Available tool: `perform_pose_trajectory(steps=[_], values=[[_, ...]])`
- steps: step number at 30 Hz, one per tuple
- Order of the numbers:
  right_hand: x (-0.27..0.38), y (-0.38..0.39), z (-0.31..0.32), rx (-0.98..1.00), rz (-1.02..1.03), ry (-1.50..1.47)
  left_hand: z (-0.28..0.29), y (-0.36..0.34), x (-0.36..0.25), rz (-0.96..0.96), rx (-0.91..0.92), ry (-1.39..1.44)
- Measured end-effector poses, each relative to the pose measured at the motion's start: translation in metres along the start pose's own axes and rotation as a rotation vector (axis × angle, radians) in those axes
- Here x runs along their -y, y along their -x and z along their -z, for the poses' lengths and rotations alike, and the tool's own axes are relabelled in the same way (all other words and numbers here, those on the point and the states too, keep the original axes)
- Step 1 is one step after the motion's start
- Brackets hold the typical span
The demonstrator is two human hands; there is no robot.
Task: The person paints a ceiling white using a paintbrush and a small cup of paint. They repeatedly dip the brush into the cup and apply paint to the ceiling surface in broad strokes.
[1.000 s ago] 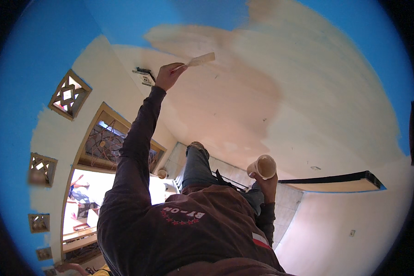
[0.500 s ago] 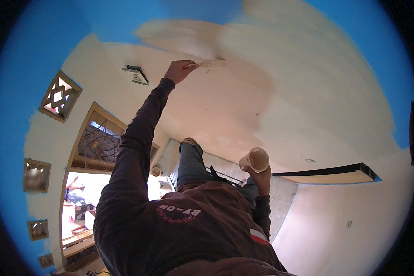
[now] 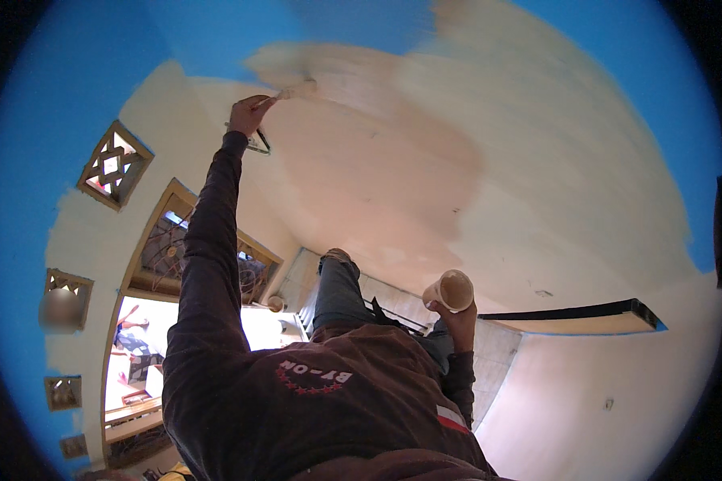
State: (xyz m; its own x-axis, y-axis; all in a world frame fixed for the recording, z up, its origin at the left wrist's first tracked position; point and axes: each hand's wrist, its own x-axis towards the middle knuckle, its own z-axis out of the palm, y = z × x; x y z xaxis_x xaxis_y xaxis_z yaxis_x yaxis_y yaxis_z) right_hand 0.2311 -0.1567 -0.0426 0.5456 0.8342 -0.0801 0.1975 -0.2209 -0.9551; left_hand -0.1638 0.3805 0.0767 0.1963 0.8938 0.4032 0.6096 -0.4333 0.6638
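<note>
My left hand (image 3: 249,114) is stretched up to the wall and closed round the handle of a paintbrush (image 3: 298,90). The bristles lie against the wall (image 3: 377,160), near the border where beige paint meets blue. A small black-edged wall fitting (image 3: 259,142) is partly hidden behind this hand. Lower down, in front of my hip, my right hand (image 3: 459,322) grips a pale plastic tub (image 3: 451,292). The tub is tilted a little, its mouth facing up; pale residue coats its inside, and how much paint it holds I cannot tell.
A dark-edged shelf (image 3: 569,314) juts out at the right. On the left are lattice vent openings (image 3: 114,166), a window with a metal grille (image 3: 164,248) and a bright doorway with a person (image 3: 134,337) beyond. Tiles (image 3: 493,353) show beneath.
My left hand has swept left and slightly up with the paintbrush, now covering part of the wall fitting. My right hand and the tub have barely shifted.
</note>
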Motion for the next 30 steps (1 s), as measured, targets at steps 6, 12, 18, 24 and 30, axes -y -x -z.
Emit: perform_pose_trajectory(steps=[6, 12, 18, 24, 30], values=[[-0.007, -0.004, 0.001, 0.006, 0.004, -0.006, 0.041, -0.015, 0.037, -0.006, -0.141, -0.174], [0.0, -0.002, 0.0, 0.008, 0.02, -0.022, 0.055, -0.015, 0.058, 0.088, -0.301, -0.371], [-0.009, 0.0, -0.001, -0.001, 0.009, 0.008, 0.047, -0.005, 0.093, 0.228, -0.511, -0.536], [0.003, 0.002, -0.002, 0.055, 0.004, -0.007, -0.012, 0.001, 0.079, 0.076, -0.365, -0.44], [0.008, 0.003, -0.005, 0.043, 0.0, 0.003, -0.095, 0.035, 0.007, 0.061, -0.338, -0.389]])
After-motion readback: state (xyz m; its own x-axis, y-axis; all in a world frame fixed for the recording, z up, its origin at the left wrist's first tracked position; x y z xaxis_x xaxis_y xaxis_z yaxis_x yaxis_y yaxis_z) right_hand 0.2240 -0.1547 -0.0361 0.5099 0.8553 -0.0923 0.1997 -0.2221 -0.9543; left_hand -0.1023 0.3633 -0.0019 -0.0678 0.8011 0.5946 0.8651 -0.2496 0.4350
